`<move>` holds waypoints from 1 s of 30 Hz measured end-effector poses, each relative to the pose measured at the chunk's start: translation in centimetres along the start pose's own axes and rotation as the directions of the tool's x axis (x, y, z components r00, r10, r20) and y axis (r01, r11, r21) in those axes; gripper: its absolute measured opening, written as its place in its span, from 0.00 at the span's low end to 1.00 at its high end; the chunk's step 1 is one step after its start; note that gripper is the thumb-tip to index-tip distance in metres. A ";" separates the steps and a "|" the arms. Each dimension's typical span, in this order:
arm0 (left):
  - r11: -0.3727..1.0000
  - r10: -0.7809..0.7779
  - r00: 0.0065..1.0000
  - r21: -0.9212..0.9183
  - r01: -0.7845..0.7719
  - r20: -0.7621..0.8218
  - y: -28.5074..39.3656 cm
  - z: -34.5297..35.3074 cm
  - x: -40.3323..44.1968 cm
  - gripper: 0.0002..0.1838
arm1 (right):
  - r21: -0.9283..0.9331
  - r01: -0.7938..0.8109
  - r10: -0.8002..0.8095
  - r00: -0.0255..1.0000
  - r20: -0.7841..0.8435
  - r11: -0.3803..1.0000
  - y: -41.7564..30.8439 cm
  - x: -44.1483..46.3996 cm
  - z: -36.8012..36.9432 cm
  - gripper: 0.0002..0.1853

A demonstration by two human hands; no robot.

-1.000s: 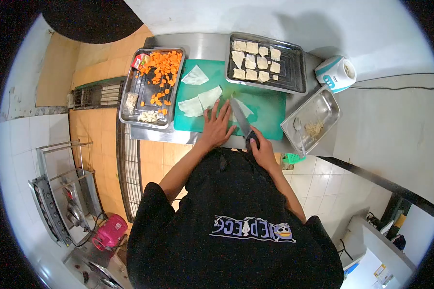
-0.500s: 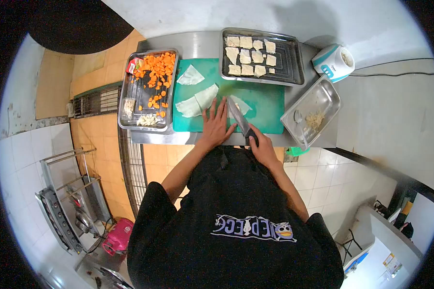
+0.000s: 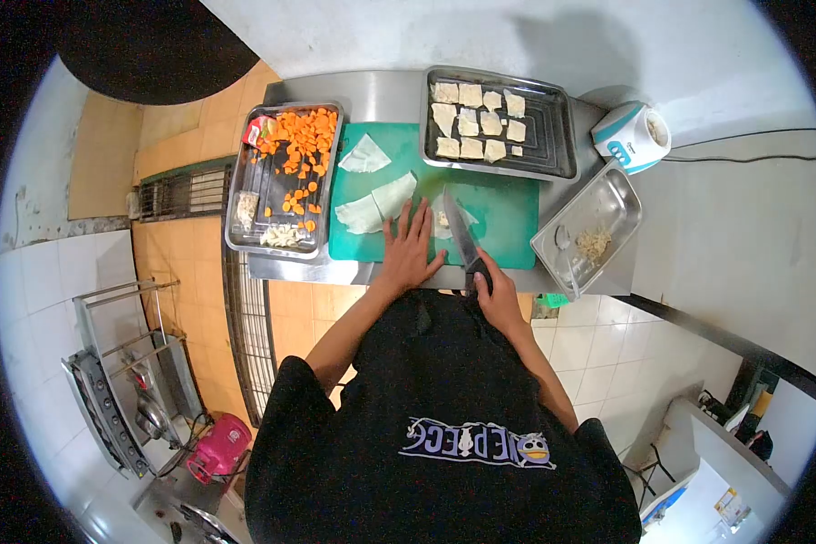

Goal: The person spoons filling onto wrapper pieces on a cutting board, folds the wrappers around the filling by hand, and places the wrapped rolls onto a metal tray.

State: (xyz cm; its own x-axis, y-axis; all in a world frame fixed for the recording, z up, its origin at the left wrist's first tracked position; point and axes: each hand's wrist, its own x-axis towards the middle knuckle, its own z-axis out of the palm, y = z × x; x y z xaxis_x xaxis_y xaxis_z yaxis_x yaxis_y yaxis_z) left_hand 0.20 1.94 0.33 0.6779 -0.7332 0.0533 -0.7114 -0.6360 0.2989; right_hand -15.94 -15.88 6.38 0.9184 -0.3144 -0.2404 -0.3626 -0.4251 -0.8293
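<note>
My right hand point(image 3: 500, 297) grips the black handle of a kitchen knife point(image 3: 461, 230), its blade angled up and left across a pale, thin wrapper piece point(image 3: 441, 226) on the green cutting board point(image 3: 508, 213). A small bit of filling seems to lie on that piece, partly hidden by the blade. Left of the knife, my left hand point(image 3: 410, 247) rests flat with fingers spread, fingertips at the lower edge of two adjoining pale wrapper sheets point(image 3: 361, 215). Another loose triangular sheet point(image 3: 364, 156) lies above them on the board.
At left stands a tray point(image 3: 234, 222) with chopped carrots point(image 3: 304, 130) and pale chopped bits. A black tray point(image 3: 544, 127) behind the board holds rows of folded pieces. To the right are a metal pan point(image 3: 622, 195) with shredded filling and a spoon, and a white appliance point(image 3: 627, 136).
The knife has turned more upright, and my right hand has shifted slightly right and down. My left hand stays pressed flat at the sheets. The whole view has tilted a little.
</note>
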 end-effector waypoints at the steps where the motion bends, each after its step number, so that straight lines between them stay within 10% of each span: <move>1: 1.000 0.000 1.000 0.004 0.000 -0.005 0.0 0.0 0.1 0.50 | -0.001 -0.001 0.001 1.000 0.000 1.000 0.1 0.1 0.0 0.27; 30: 0.996 0.082 0.990 0.053 -0.076 -0.112 0.5 0.4 -0.7 0.40 | -0.035 0.124 -0.124 0.992 0.020 0.992 -0.8 -1.4 0.6 0.29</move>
State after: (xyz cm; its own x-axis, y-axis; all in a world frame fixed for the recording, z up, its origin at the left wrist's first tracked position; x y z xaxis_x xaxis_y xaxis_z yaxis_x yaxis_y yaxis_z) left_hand -0.71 2.00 0.12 0.6339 -0.7513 0.1837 -0.7698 -0.5901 0.2431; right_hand -16.85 -14.55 7.11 0.9591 -0.2427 -0.1460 -0.2511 -0.4899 -0.8348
